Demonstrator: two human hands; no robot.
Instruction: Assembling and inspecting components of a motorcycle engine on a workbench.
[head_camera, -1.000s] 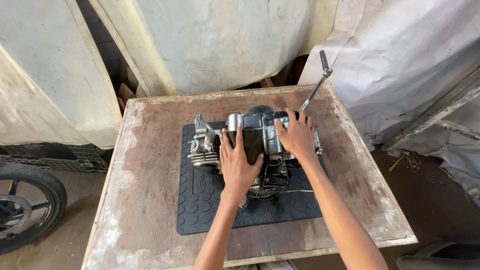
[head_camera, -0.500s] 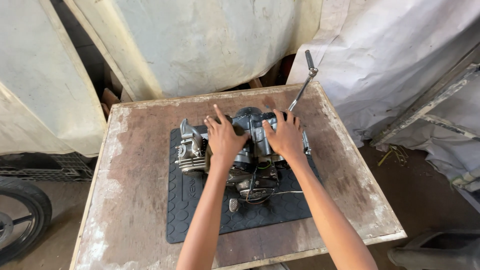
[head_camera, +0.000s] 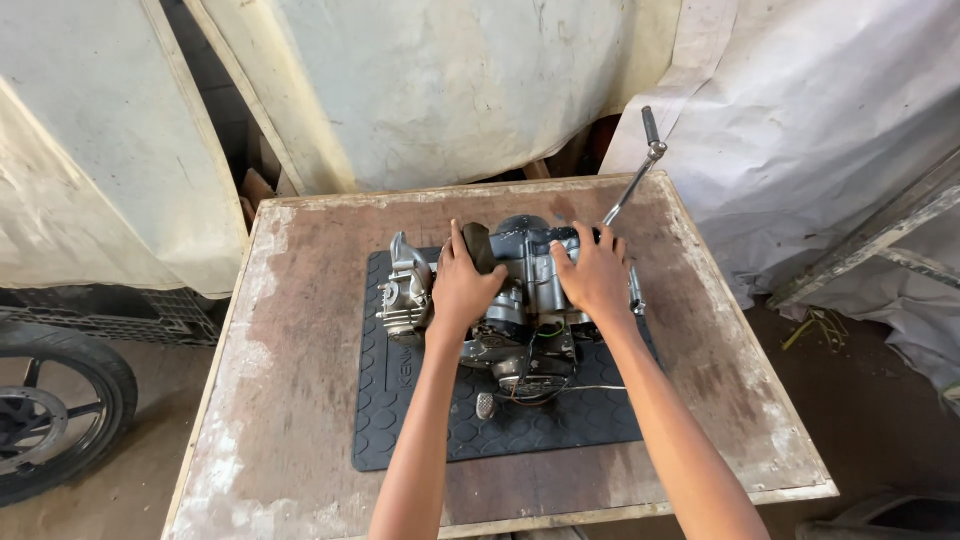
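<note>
Reaching in from the near edge, two bare forearms crossed one worn wooden bench (head_camera: 300, 400) toward its middle. One black rubber mat (head_camera: 560, 425) with a pattern of raised rings lay on the bench top, and one small grey metal engine (head_camera: 520, 300) rested on that mat, toward its far half. A single small silver part (head_camera: 485, 405) lay loose on the mat just in front of the engine, with a thin wire trailing to the right beside it.

Only two hands were in view, both the person's own. His or her left hand (head_camera: 465, 285) was clenched over the top of the engine's left half, fingers wrapped round a dark part at the upper edge. That person's right hand (head_camera: 595, 275) was pressed down on the engine's right half, fingers curled over the casing and grasping it.

Beyond the right hand, one long metal lever (head_camera: 632, 185) with a dark grip rose slantwise from the engine's far right side, past the bench's far edge.

Farther off, pale sheets (head_camera: 450, 90) hung behind the bench. To the left, on the floor, stood one spoked wheel (head_camera: 50, 410) with a black tyre, and one dark plastic crate (head_camera: 110, 315) behind it.
</note>
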